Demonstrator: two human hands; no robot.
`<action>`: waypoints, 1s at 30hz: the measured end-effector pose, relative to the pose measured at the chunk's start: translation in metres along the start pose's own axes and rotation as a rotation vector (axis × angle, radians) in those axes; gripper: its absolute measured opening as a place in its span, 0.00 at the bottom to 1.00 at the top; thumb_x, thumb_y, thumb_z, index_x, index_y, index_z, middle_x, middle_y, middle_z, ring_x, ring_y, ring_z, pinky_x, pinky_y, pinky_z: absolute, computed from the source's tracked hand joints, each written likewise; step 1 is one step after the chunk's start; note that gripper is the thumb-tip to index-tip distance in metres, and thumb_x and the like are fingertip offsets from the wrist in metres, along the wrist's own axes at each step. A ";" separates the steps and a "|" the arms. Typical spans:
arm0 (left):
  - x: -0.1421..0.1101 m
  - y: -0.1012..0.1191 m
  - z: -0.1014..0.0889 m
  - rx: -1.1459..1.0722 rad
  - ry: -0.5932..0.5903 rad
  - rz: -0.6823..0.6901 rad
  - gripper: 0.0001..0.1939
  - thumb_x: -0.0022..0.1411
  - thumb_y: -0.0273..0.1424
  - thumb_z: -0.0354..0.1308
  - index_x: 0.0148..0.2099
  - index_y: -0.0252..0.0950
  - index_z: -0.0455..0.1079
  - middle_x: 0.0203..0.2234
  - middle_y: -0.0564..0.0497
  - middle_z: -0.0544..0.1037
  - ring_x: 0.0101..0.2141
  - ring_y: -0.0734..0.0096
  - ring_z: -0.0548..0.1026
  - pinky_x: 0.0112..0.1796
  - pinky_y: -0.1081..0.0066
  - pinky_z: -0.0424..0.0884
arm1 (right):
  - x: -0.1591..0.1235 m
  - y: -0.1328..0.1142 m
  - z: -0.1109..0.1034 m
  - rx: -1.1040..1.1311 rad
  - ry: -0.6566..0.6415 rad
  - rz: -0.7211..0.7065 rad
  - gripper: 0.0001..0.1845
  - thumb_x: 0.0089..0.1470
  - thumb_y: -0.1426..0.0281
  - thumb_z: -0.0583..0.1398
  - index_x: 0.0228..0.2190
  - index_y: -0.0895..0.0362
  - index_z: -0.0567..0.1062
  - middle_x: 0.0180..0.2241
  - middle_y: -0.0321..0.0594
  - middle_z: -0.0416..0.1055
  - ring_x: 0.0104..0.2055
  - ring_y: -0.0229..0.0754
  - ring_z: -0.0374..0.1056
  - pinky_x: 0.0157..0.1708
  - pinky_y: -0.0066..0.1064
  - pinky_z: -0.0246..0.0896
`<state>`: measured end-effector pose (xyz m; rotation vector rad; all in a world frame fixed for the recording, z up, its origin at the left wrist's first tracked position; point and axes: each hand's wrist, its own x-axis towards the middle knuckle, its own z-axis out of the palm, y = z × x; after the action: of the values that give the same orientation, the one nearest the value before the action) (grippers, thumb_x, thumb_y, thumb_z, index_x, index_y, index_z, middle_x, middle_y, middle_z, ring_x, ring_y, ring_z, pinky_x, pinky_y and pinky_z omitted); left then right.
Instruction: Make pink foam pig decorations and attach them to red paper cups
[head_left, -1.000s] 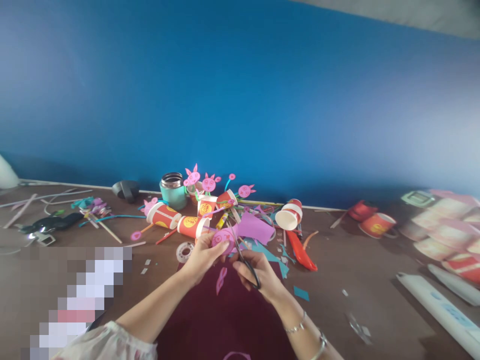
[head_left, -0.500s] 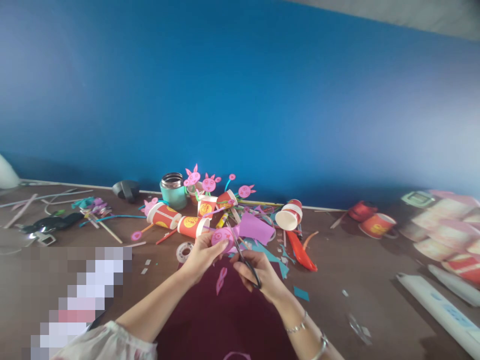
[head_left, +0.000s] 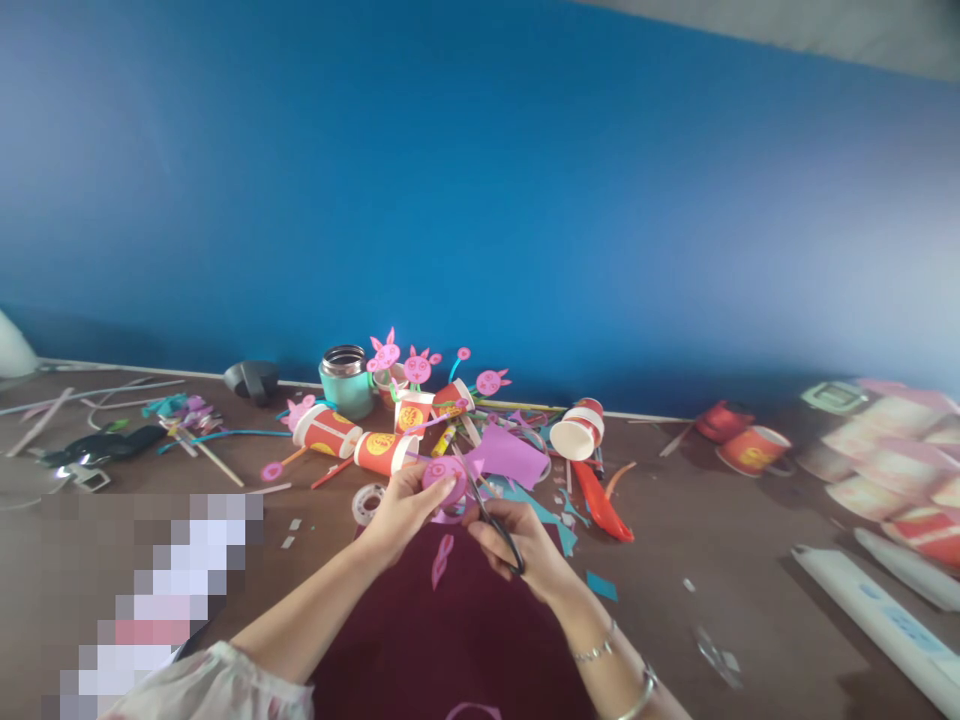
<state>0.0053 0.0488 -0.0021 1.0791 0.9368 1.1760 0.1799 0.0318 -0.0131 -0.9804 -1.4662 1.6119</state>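
Between the thumb and fingers of my left hand (head_left: 403, 507) is a round pink paper cutout (head_left: 442, 480) with a drawing on it. My right hand (head_left: 517, 540) is closed round the dark handles of a pair of scissors (head_left: 493, 520). The blades point up and to the left, at the cutout's right edge. A strip of pink paper hangs just under the disc. Below, on the dark red mat (head_left: 450, 640), lies a small pink paper piece (head_left: 442, 561). A purple paper sheet (head_left: 510, 455) lies right behind the scissors.
Red paper cups (head_left: 379, 452), some with pink paper faces, stand and lie behind my hands. A teal jar (head_left: 346, 385) stands near the blue wall. A tape roll (head_left: 367, 505) lies left, an orange-red plastic piece (head_left: 602, 505) right, and a white power strip (head_left: 885, 620) far right.
A strip of pink paper now hangs below the round cutout, beside the scissor blades. Both hands stay in nearly the same place.
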 end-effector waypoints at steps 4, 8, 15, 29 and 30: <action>0.000 0.001 -0.001 0.025 -0.035 0.020 0.20 0.49 0.45 0.63 0.29 0.31 0.67 0.14 0.60 0.59 0.16 0.84 0.50 0.18 0.78 0.44 | 0.000 0.001 0.002 0.000 -0.007 0.012 0.16 0.48 0.59 0.63 0.30 0.60 0.73 0.13 0.27 0.61 0.11 0.28 0.55 0.12 0.19 0.47; 0.001 0.000 -0.003 0.038 -0.045 0.019 0.20 0.50 0.45 0.63 0.28 0.31 0.67 0.14 0.59 0.60 0.16 0.84 0.51 0.18 0.78 0.45 | 0.001 0.003 0.003 -0.007 0.016 0.006 0.16 0.48 0.59 0.63 0.30 0.60 0.73 0.12 0.27 0.60 0.11 0.28 0.54 0.11 0.19 0.46; -0.001 0.003 0.002 0.009 -0.022 0.018 0.20 0.50 0.46 0.62 0.31 0.32 0.69 0.16 0.56 0.68 0.13 0.84 0.57 0.15 0.79 0.49 | 0.001 0.001 0.002 -0.007 0.021 0.006 0.16 0.49 0.58 0.63 0.29 0.59 0.72 0.12 0.25 0.58 0.11 0.27 0.51 0.10 0.19 0.45; -0.002 0.007 0.004 -0.048 -0.022 -0.055 0.20 0.46 0.44 0.65 0.30 0.31 0.69 0.17 0.55 0.69 0.17 0.81 0.63 0.18 0.79 0.53 | 0.001 -0.001 0.004 0.006 0.019 0.014 0.16 0.48 0.59 0.64 0.28 0.60 0.72 0.12 0.25 0.58 0.11 0.27 0.51 0.11 0.20 0.45; -0.003 0.009 0.005 -0.052 -0.016 -0.060 0.19 0.45 0.44 0.65 0.30 0.31 0.69 0.17 0.55 0.69 0.17 0.81 0.63 0.19 0.79 0.54 | 0.001 -0.002 0.005 0.008 0.021 0.019 0.15 0.47 0.59 0.64 0.28 0.59 0.72 0.12 0.25 0.58 0.10 0.26 0.51 0.10 0.20 0.44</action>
<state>0.0073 0.0458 0.0074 1.0112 0.9160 1.1353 0.1756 0.0306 -0.0110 -1.0072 -1.4394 1.6150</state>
